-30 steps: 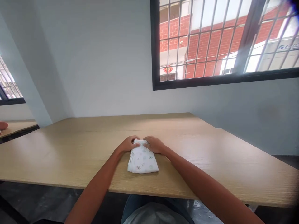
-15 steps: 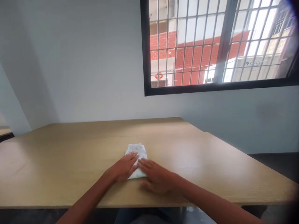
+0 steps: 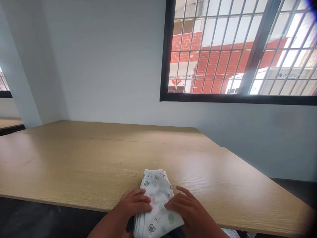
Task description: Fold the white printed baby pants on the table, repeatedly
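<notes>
A folded white cloth (image 3: 158, 191), printed with small cartoon animals and green dots, lies at the table's front edge. Its near part reaches over that edge toward me, and stacked layers show along its left side. My left hand (image 3: 135, 205) is closed on the cloth's left side, fingers on top and thumb hidden. On the right side, my right hand (image 3: 184, 206) has curled fingers on the cloth, with one finger raised off it; its thumb is hidden too.
The wide light-wood table (image 3: 86, 158) reaches back to a pale wall (image 3: 106, 66). A dark-framed barred window (image 3: 213, 97) is at upper right. Another tabletop (image 3: 10, 122) shows at far left. The table's front edge runs beneath my forearms.
The cloth has come toward me, from flat on the table to partly over its front edge. My hands have moved apart from its middle to its two sides. The view has shifted.
</notes>
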{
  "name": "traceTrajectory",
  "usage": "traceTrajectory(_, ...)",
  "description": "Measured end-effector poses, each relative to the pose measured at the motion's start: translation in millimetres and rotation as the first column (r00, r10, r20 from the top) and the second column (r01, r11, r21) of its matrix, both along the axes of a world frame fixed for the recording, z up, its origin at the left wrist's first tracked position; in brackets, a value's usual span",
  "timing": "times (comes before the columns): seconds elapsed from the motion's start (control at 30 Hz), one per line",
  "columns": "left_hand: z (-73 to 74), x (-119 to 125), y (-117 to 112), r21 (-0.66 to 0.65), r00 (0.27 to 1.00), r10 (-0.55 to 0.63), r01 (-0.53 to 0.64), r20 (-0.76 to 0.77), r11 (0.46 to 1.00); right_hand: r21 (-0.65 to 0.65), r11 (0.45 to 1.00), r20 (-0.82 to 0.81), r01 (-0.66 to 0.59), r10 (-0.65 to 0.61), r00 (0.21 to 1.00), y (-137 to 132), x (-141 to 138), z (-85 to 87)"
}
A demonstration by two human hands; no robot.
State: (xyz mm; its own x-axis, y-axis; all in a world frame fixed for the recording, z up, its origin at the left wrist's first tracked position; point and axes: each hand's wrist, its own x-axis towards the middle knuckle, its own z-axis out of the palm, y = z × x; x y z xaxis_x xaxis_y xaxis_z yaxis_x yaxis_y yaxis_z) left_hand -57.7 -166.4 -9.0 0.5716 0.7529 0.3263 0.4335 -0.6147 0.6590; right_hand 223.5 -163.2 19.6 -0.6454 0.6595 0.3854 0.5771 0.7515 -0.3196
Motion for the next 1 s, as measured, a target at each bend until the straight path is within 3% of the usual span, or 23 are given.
traceTrajectory(0.1,11.3,8.4,7.5,-0.106,0.982,0.115,-0.100,0.148,0.989,-0.174,0.976,-0.098,0.128,-0.147,0.984,13.1,-0.6,22.4)
traceTrajectory(0.23,30.9,24.4,34.9,-0.202,0.943,0.289,-0.255,0.165,0.946,-0.342,0.927,-0.104,0.156,-0.202,0.974,46.7,-6.8,35.2)
traceTrajectory(0.3,31.2,31.9,49.7,-0.134,0.910,0.398,-0.382,0.120,0.914,-0.352,0.916,-0.038,0.194,-0.222,0.974,63.1,-8.9,31.8)
traceTrajectory(0.4,26.1,38.6,60.7,0.083,0.864,0.500,-0.504,0.068,0.860,-0.273,0.925,0.071,0.264,-0.254,0.965,77.0,-8.9,24.3)
traceTrajectory(0.57,32.3,43.7,45.4,0.341,0.896,0.444,-0.409,-0.029,0.847,-0.045,0.960,0.027,0.275,-0.274,0.961,67.4,-17.1,26.4)
traceTrajectory(0.67,30.6,50.1,34.2,0.342,0.903,0.396,-0.324,-0.169,0.882,0.133,0.954,-0.039,0.270,-0.267,0.963,50.6,-31.5,21.1)
traceTrajectory(0.73,22.7,54.0,31.3,0.295,0.895,0.363,-0.284,-0.261,0.912,0.186,0.960,0.027,0.207,-0.216,0.976,41.3,-38.5,10.4)
traceTrajectory(0.87,7.7,50.9,31.7,0.249,0.897,0.303,-0.228,-0.321,0.941,0.033,0.996,0.214,0.082,-0.087,0.973,34.9,-34.2,-6.3)
traceTrajectory(1.0,4.4,34.4,27.8,0.284,0.913,0.270,-0.183,-0.306,0.941,-0.109,0.989,0.248,0.098,-0.069,0.966,32.5,-19.4,-1.6)
